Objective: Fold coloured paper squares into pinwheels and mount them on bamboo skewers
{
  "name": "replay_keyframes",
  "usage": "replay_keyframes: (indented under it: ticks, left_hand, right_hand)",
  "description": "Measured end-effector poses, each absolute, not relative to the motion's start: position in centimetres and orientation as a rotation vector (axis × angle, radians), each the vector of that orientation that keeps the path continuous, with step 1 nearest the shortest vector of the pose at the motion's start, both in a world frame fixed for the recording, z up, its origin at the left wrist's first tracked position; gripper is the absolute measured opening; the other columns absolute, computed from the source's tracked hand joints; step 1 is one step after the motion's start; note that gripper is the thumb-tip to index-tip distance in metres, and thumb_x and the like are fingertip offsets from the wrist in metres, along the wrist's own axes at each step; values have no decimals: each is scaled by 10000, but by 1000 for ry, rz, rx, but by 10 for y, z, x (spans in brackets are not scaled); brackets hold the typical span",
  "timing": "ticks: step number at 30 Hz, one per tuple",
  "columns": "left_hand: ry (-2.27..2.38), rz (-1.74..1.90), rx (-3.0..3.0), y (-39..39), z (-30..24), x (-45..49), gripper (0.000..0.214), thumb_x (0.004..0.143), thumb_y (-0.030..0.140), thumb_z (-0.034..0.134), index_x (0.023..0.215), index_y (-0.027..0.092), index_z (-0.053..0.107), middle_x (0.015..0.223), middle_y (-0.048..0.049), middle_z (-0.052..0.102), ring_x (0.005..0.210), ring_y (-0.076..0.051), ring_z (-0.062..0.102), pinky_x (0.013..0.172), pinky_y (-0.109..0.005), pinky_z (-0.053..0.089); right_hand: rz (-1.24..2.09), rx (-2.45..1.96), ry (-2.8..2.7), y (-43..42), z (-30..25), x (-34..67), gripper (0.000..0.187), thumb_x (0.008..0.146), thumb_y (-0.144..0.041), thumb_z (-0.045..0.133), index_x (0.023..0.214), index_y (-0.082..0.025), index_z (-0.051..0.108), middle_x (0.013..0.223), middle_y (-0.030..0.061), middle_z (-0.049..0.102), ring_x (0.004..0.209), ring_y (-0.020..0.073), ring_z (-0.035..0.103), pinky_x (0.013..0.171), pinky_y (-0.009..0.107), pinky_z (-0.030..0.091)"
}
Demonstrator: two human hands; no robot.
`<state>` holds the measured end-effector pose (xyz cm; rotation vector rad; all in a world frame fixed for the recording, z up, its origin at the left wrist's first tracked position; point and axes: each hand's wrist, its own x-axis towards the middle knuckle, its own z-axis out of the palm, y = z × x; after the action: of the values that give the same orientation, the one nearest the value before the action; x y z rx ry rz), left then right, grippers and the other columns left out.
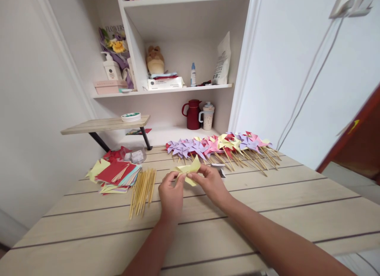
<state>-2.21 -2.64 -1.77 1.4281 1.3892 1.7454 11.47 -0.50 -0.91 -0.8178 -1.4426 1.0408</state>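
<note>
A yellow paper pinwheel (192,168) is held just above the table, its blades folded and pointing outward. My left hand (172,192) pinches it from the left near the centre, thumb against fingers. From the right, my right hand (211,181) grips it with thumb and fingers close to the middle. No stick shows on this pinwheel. Left of my hands lies a bundle of thin wooden sticks (143,191). Beyond my hands spreads a row of finished pinwheels (190,148) on sticks, in purple, pink, red and yellow.
A stack of coloured paper squares (118,174) and a clear plastic box (137,156) lie at the left. Behind stand a small raised shelf (103,125), a red jug (193,114) and a cup (208,115). A dark and white item (220,170) sits behind my right hand.
</note>
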Motion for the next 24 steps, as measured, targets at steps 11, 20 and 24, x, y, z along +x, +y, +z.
replay_keyframes:
  ticks: [11, 20, 24]
  left_hand:
    - [1227, 1632, 1337, -20, -24, -21, 151, 792, 326, 657, 810, 176, 668, 780, -32, 681, 784, -193, 626, 726, -282, 472]
    - [1357, 1688, 1318, -11, -35, -29, 156, 699, 323, 728, 704, 171, 692, 816, -31, 646, 780, -180, 606, 709, -272, 469]
    - [1379, 1589, 1148, -8, -40, -33, 185, 648, 328, 746, 704, 157, 704, 752, -24, 659, 699, -166, 604, 648, -264, 459]
  right_hand:
    - [1145, -851, -1354, 0, -15, 113, 287, 665, -410, 804, 708, -173, 648, 687, 1, 631, 663, 152, 558, 634, 284, 427]
    - [1251, -878, -1284, 2, -19, 110, 392, 604, -420, 836, 817, -172, 618, 583, -46, 576, 537, 105, 480, 518, 234, 330]
    - [1219, -972, -1317, 4, -24, 107, 418, 642, -370, 782, 963, -177, 595, 546, -70, 561, 460, 87, 400, 458, 218, 255]
